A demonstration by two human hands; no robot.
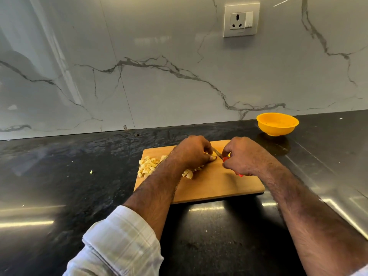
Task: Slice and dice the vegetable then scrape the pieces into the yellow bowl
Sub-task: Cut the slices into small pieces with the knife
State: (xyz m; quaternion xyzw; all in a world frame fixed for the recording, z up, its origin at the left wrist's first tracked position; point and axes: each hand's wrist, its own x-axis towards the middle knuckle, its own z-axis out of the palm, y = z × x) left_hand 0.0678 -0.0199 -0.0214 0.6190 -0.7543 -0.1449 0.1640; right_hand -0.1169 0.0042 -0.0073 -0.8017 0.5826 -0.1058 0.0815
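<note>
yellow bowl [277, 124]: contents unclear, well apart from your board [209, 188] | diced pieces [148, 166] on board | left hand [191, 152] pinches vegetable [213, 156] | right hand [242, 156] grips knife [217, 152]

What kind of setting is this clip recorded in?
Most likely a home kitchen: a dark stone countertop against a marble-look backsplash with a wall socket, and a wooden cutting board bearing diced vegetable.

Soft daylight fills my view. Bright streaks glare off the glossy black counter [59, 176] near me, left and right. Wide-angle bending curves the edges; my near sleeve [119, 242] looks blurred.
</note>
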